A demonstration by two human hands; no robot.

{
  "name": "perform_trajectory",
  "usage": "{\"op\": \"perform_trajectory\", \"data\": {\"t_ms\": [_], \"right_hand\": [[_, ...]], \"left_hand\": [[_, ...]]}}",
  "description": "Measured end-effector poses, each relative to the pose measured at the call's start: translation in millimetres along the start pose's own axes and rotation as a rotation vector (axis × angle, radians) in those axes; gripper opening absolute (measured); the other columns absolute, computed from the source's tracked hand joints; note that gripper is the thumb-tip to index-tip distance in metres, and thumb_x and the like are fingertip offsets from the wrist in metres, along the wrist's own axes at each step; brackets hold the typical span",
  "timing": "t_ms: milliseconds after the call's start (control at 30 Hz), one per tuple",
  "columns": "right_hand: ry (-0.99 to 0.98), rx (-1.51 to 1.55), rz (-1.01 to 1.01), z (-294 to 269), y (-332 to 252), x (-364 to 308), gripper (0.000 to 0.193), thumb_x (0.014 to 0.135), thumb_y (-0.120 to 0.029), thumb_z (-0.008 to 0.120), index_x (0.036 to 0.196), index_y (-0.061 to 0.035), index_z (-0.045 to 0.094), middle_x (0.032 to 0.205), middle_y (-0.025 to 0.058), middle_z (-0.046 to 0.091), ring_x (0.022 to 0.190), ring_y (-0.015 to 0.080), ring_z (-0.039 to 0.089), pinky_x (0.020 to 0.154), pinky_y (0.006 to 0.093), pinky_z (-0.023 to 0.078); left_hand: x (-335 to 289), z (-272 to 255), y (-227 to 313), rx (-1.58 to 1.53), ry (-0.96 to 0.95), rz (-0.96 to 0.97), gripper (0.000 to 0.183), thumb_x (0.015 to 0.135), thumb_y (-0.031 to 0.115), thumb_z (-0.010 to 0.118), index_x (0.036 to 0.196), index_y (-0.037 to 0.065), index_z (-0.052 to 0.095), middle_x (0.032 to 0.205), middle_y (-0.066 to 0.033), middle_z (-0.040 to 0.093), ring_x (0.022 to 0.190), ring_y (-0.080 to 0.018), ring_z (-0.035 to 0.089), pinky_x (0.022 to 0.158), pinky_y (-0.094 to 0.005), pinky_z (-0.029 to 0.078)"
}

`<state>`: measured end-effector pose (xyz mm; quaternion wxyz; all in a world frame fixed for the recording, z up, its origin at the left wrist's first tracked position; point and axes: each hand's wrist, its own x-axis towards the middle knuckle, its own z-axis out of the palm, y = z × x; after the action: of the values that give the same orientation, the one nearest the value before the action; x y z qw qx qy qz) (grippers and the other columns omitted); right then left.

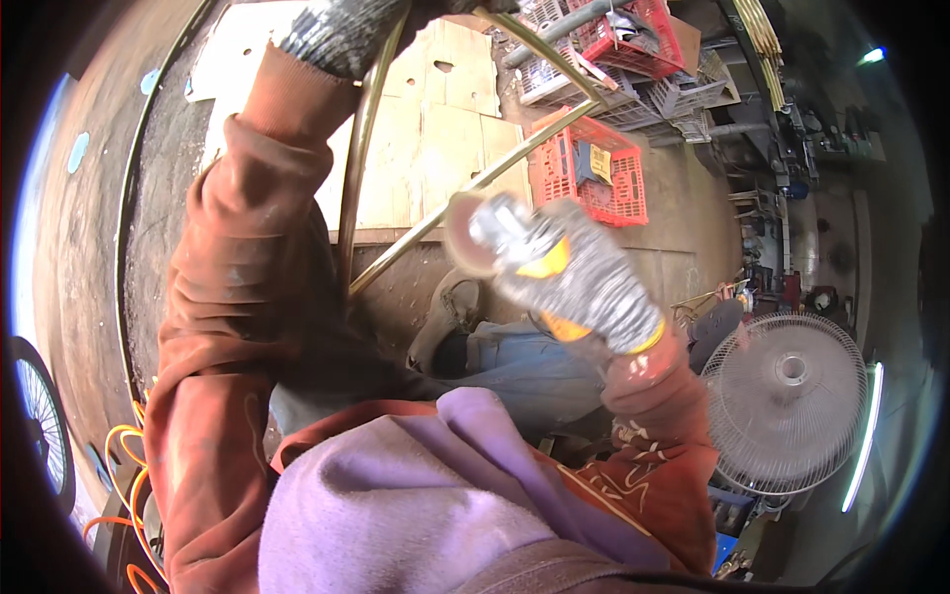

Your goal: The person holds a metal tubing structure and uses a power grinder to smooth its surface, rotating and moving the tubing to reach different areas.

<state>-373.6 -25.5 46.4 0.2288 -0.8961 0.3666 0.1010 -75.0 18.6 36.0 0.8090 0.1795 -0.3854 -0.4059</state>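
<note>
Seen from the head camera, a worker's gloved right hand (pixel 584 282) is wrapped tight around a yellow-bodied angle grinder (pixel 539 262), its round abrasive disc (pixel 463 243) sitting at the left end of the tool and touching, or just short of, a brass-coloured metal rod (pixel 465 188) that slants across the frame. The gloved left hand (pixel 341 35), high at the top edge, is closed around a curved bar of the same brass frame (pixel 361 139). The grinder and hand are blurred, so whether the disc actually bites the rod cannot be told. The risks, as they appear: the disc could snag on the thin round rod and kick toward the left sleeve (pixel 247 277) or the knee in blue jeans (pixel 515 356) directly beneath; the one-handed grip leaves little control. A red plastic crate (pixel 594 178) and a white fan (pixel 787 401) stand well apart on the floor.
</note>
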Motion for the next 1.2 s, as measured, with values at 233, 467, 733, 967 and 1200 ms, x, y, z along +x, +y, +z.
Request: {"op": "perform_trajectory", "data": {"t_ms": [233,467,733,967,1200], "right_hand": [[0.150,0.602,-0.129,11.5,30.1,8.2,0.069,0.073,-0.035,0.093,0.121,-0.0023,0.055,0.108,0.0140,0.069,0.099,0.0246,0.070,0.086,0.0387,0.057],[0.459,0.514,0.071,-54.6,79.0,-13.3,0.056,0.079,-0.010,0.088,0.123,-0.0019,0.054,0.109,0.0135,0.068,0.090,0.0168,0.069,0.072,0.0330,0.060],[1.018,0.390,0.094,-123.6,181.1,-49.4,0.045,0.077,-0.015,0.089,0.114,-0.0008,0.067,0.099,0.0063,0.071,0.080,0.0116,0.067,0.069,0.0265,0.055],[1.180,0.371,0.137,-143.3,211.6,-66.0,0.047,0.080,-0.014,0.088,0.121,-0.0014,0.067,0.103,0.0096,0.072,0.077,0.0169,0.070,0.069,0.0331,0.060],[1.438,-0.117,0.231,-100.7,255.8,-73.3,0.077,0.069,-0.013,0.095,0.130,0.0034,0.052,0.123,0.0159,0.063,0.107,0.0219,0.066,0.090,0.0364,0.059]], "left_hand": [[-3.3,-10.9,-1.0,0.039,0.070,0.069,0.020,0.099,0.022,0.065,0.092,0.003,0.070,0.079,-0.0066,0.064,0.082,-0.0196,0.065,0.082,-0.0311,0.052],[18.9,-44.1,-10.6,-0.249,-0.056,-0.005,0.024,0.099,0.022,0.063,0.080,0.009,0.061,0.069,-0.0064,0.061,0.081,-0.0246,0.066,0.096,-0.0465,0.053],[22.6,-85.6,-0.8,-0.582,-0.008,0.023,0.040,0.105,0.028,0.056,0.069,0.011,0.056,0.066,-0.0118,0.061,0.087,-0.0380,0.067,0.098,-0.0558,0.054],[24.8,-80.7,-8.3,-0.660,-0.185,0.022,0.044,0.106,0.029,0.055,0.069,0.006,0.057,0.072,-0.0157,0.063,0.099,-0.0413,0.066,0.099,-0.0595,0.054],[31.7,-80.8,-12.1,-0.660,-0.094,-0.036,0.040,0.106,0.030,0.054,0.074,0.007,0.059,0.073,-0.0149,0.063,0.101,-0.0427,0.066,0.100,-0.0637,0.053]]}}
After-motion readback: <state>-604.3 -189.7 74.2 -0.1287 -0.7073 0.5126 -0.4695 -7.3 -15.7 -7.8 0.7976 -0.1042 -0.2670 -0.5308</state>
